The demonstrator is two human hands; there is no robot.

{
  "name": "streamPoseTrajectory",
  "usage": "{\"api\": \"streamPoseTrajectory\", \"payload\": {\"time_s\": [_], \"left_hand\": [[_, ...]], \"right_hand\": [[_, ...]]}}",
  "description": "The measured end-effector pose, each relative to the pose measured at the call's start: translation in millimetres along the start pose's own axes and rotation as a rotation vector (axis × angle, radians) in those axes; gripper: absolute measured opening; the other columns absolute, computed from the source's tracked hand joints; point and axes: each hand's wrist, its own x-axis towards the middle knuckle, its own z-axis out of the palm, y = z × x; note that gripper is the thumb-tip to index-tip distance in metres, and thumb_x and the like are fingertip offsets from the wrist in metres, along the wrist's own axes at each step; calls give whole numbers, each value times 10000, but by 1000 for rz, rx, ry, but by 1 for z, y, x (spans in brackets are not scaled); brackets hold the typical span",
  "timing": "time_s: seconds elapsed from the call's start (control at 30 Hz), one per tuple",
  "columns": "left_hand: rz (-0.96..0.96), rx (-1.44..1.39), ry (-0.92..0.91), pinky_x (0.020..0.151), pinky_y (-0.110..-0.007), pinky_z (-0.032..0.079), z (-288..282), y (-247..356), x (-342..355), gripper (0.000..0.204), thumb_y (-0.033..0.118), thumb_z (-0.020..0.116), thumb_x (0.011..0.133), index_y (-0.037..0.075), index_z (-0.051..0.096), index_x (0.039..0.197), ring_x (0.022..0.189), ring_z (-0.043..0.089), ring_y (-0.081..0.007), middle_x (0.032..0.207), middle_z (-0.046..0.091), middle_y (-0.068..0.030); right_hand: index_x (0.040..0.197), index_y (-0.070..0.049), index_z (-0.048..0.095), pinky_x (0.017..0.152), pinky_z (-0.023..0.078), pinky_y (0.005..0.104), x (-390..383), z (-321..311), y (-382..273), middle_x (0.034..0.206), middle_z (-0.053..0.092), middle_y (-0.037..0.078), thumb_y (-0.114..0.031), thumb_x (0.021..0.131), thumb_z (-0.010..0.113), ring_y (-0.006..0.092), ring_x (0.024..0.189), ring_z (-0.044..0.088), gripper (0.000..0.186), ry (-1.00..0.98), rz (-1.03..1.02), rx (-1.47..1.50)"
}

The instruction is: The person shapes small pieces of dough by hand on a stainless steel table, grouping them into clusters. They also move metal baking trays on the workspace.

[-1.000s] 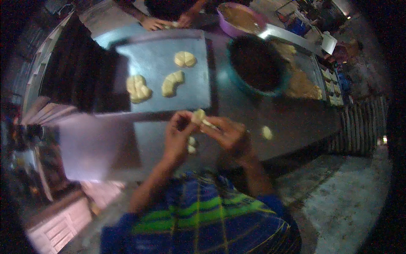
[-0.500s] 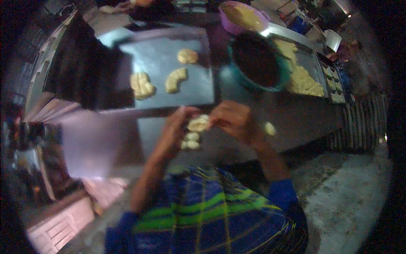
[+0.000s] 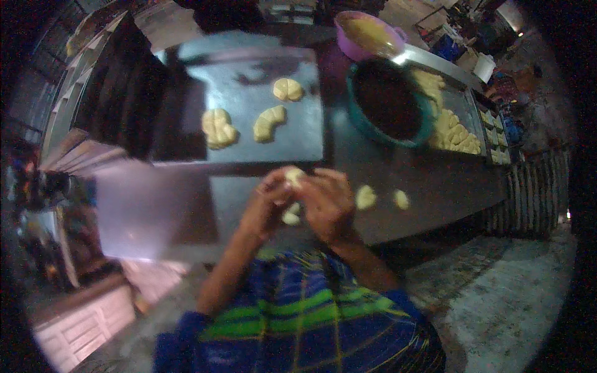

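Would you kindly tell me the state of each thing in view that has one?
Left hand: closed on the dough piece.
Right hand: closed on it too.
Dough piece: held, partly hidden.
Loose dough: lying in two separate spots on the table.
Metal tray: bearing three dough clusters.
Teal basin: uncovered, contents too dark to tell.
Purple basin: uncovered, holding something yellowish.

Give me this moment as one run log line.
left hand, right hand: holding small pale-yellow dough piece | right: two pale dough lumps on dark tabletop | beyond: grey rectangular metal tray with yellow dough clusters
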Motion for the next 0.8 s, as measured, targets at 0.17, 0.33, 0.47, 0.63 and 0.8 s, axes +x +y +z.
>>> {"api": "streamPoseTrajectory", "payload": {"time_s": [0.17, 0.33, 0.47, 0.63, 0.8], "left_hand": [[-11, 210, -33, 978, -334, 479, 15, 22, -10, 360, 91, 613, 896, 21, 553, 1244, 1138, 577, -205, 1257, 581, -115], [105, 111, -53, 1001, -346, 459, 20, 17, -11, 334, 87, 604, 910, 7, 563, 1231, 1117, 587, -208, 1198, 614, -112], [289, 406, 171, 965, -339, 483, 22, -2, -4, 299, 163, 612, 933, 3, 587, 1184, 1062, 607, -201, 1127, 631, -107], [64, 110, 127, 851, -321, 538, 6, -7, 6, 271, 183, 612, 944, 2, 603, 1145, 943, 642, -184, 1050, 650, -91], [84, 257, 141, 809, -306, 545, 9, -10, 2, 266, 190, 604, 951, 0, 634, 1135, 922, 650, -172, 1037, 668, -89]], "right_hand": [[1025, -57, 699, 812, 530, 316, 3, 5, 3, 1003, 676, 95, -67, 780, 762, 220, 978, 633, 253, 29, 650, 689], [944, -41, 713, 815, 528, 312, 2, 6, 14, 934, 689, 85, -41, 751, 782, 193, 893, 665, 204, -21, 662, 755], [965, -41, 709, 832, 529, 319, -14, 15, 14, 942, 689, 86, -43, 721, 799, 211, 903, 666, 260, -6, 627, 717], [1036, -65, 697, 843, 529, 332, -7, 0, -3, 1016, 675, 67, -8, 732, 759, 237, 981, 631, 316, 62, 287, 461], [1092, -78, 684, 814, 530, 346, -24, 10, 18, 1127, 632, 74, -5, 793, 690, 254, 918, 612, 308, -22, -36, 57]]}}
